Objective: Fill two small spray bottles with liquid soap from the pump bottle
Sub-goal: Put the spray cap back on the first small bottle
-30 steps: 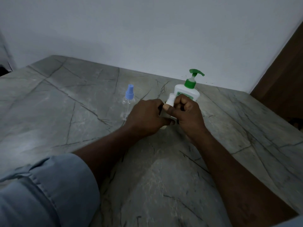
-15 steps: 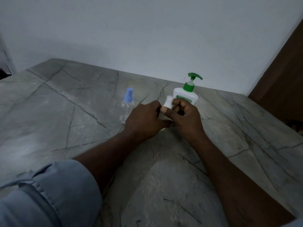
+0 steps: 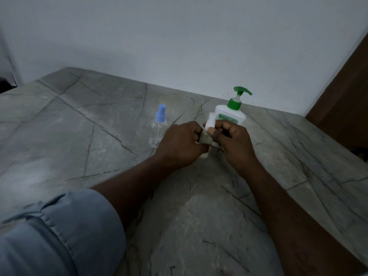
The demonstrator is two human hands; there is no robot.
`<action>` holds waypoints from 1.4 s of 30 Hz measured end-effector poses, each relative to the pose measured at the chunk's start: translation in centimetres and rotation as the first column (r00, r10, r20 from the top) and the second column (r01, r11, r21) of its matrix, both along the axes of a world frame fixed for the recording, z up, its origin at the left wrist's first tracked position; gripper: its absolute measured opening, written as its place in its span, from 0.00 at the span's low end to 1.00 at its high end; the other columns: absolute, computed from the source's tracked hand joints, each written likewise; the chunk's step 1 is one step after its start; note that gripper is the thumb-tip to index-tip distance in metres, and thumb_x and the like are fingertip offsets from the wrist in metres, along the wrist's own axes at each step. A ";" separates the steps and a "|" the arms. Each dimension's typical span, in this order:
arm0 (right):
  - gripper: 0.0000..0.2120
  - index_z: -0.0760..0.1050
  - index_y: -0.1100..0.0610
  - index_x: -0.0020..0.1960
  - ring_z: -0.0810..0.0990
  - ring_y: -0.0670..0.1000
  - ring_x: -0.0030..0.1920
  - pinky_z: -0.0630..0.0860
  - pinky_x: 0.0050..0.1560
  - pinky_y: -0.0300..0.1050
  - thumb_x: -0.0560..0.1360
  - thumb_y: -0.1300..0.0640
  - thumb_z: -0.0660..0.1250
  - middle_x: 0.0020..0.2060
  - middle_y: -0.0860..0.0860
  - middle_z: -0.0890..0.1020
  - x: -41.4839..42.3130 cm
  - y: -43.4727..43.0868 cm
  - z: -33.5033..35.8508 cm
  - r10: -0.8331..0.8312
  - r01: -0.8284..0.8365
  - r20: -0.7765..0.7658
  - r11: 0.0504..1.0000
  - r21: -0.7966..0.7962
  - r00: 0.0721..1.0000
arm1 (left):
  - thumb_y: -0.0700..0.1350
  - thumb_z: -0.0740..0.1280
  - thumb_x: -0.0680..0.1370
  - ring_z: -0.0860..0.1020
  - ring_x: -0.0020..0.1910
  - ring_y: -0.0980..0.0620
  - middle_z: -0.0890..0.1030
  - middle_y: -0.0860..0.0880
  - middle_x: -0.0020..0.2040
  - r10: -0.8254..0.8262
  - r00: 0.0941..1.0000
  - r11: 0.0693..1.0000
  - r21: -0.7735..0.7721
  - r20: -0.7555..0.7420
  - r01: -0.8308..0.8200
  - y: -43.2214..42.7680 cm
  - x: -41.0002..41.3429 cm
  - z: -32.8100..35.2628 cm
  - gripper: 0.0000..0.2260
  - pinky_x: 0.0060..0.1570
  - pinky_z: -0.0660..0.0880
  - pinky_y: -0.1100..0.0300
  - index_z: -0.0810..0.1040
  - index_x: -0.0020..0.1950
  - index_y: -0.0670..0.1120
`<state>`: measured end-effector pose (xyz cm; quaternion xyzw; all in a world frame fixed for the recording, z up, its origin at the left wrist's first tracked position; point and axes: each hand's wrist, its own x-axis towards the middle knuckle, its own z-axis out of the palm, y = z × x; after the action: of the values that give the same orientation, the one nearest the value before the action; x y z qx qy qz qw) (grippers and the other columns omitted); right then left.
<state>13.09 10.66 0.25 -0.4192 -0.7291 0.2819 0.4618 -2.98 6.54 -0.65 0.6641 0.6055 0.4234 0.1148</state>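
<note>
Grey veined counter [image 3: 79, 156] against a pale wall, in dim light. A blue sleeve [image 3: 59, 236] covers the left forearm, low in the head view.

Both hands meet mid-counter. The left-hand grip [image 3: 179, 144] and the right-hand grip [image 3: 235, 142] are both narrow and both loaded.

The pump bottle [image 3: 229, 116], white with a green head, stands upright just beyond the right-hand grip. Its spout points right, away from the hands.

The blue-capped spray bottle [image 3: 158, 128] stands upright left of the left-hand grip, apart from it. It is capped and looks empty to us.

The left-hand grip is wrapped round the body of the white-capped spray bottle [image 3: 205, 139]. The right-hand grip pinches its white cap [image 3: 210, 123] between thumb and fingers. We judge the step to be unscrewing this cap, though we cannot tell whether it is loose.

What the next move turns on: the held bottle's long axis runs near upright, base towards us and cap tipped away at the pump bottle directly behind. Once the neck is open, we expect it must go up and right under the spout, or the pump bottle must be turned. The right-hand grip is the nearer one to the pump.
</note>
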 end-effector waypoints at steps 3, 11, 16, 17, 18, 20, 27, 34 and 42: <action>0.07 0.83 0.57 0.55 0.84 0.50 0.51 0.80 0.54 0.48 0.79 0.55 0.71 0.48 0.52 0.86 -0.1 0.0 -0.1 0.007 -0.007 -0.010 1.000 -0.005 1.000 | 0.58 0.78 0.70 0.79 0.41 0.57 0.81 0.55 0.43 0.029 0.999 1.000 0.003 -0.017 -0.029 -0.1 0.1 0.2 0.16 0.44 0.79 0.54 0.79 0.49 0.50; 0.08 0.83 0.56 0.51 0.85 0.52 0.49 0.82 0.55 0.59 0.77 0.52 0.74 0.47 0.53 0.86 -0.1 0.1 -0.3 -0.022 0.021 0.023 0.999 0.038 0.999 | 0.61 0.77 0.69 0.80 0.44 0.54 0.82 0.53 0.49 0.011 1.000 0.999 -0.046 -0.018 -0.011 -0.4 0.3 0.3 0.22 0.46 0.80 0.52 0.76 0.55 0.50; 0.11 0.83 0.58 0.57 0.85 0.51 0.53 0.81 0.59 0.59 0.78 0.53 0.72 0.51 0.53 0.86 0.0 -0.1 -0.3 0.021 -0.022 -0.022 0.999 -0.028 1.000 | 0.57 0.73 0.74 0.80 0.51 0.55 0.83 0.53 0.56 -0.054 0.998 0.998 -0.016 -0.013 0.054 -0.6 0.3 0.3 0.22 0.46 0.75 0.62 0.76 0.65 0.51; 0.15 0.83 0.57 0.59 0.84 0.51 0.54 0.81 0.60 0.59 0.76 0.50 0.71 0.52 0.52 0.86 0.0 -0.1 -0.2 0.036 -0.037 -0.035 0.998 -0.040 0.999 | 0.55 0.73 0.75 0.80 0.51 0.54 0.83 0.53 0.55 -0.057 0.998 0.998 -0.013 -0.011 0.057 -0.6 0.3 0.3 0.20 0.46 0.74 0.63 0.77 0.64 0.50; 0.18 0.83 0.56 0.60 0.84 0.51 0.56 0.80 0.61 0.59 0.74 0.46 0.71 0.54 0.52 0.86 0.0 -0.2 -0.2 0.051 -0.053 -0.049 0.997 -0.051 0.997 | 0.54 0.72 0.76 0.81 0.51 0.54 0.83 0.53 0.54 -0.056 0.998 0.998 -0.010 -0.012 0.056 -0.6 0.3 0.2 0.17 0.45 0.74 0.64 0.78 0.62 0.50; 0.22 0.83 0.55 0.61 0.84 0.51 0.58 0.80 0.62 0.58 0.72 0.44 0.70 0.55 0.51 0.86 0.0 -0.2 -0.2 0.066 -0.070 -0.064 0.996 -0.062 0.996 | 0.53 0.72 0.76 0.81 0.49 0.55 0.84 0.53 0.51 -0.040 0.999 0.999 0.002 -0.015 0.040 -0.5 0.3 0.1 0.14 0.45 0.74 0.65 0.80 0.58 0.49; 0.09 0.83 0.56 0.56 0.83 0.45 0.48 0.81 0.48 0.38 0.78 0.55 0.73 0.49 0.53 0.86 0.1 0.2 -0.7 -0.006 0.005 0.018 0.999 0.045 1.000 | 0.61 0.75 0.71 0.81 0.43 0.55 0.83 0.54 0.46 0.032 0.999 0.999 -0.005 -0.011 -0.032 -0.3 0.2 0.1 0.19 0.46 0.80 0.52 0.79 0.53 0.50; 0.05 0.80 0.48 0.53 0.81 0.38 0.46 0.76 0.44 0.29 0.78 0.53 0.72 0.45 0.43 0.82 -0.3 0.0 -0.6 -0.035 0.034 0.044 0.999 0.029 0.998 | 0.62 0.74 0.72 0.81 0.47 0.54 0.84 0.53 0.49 -0.012 1.000 0.999 -0.037 -0.006 0.012 -0.1 0.2 0.1 0.22 0.50 0.80 0.50 0.81 0.58 0.50; 0.06 0.80 0.56 0.50 0.81 0.41 0.47 0.76 0.47 0.35 0.78 0.54 0.72 0.46 0.48 0.83 -0.7 -0.1 -0.7 -0.054 0.054 0.029 0.998 0.012 0.998 | 0.61 0.74 0.73 0.81 0.44 0.53 0.84 0.51 0.46 0.010 0.999 0.998 -0.056 -0.035 -0.012 0.0 0.4 0.2 0.18 0.48 0.80 0.49 0.81 0.51 0.47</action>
<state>12.42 10.52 -0.41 -0.4402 -0.7257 0.2593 0.4609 -2.57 6.53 -0.40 0.6646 0.6227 0.3950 0.1207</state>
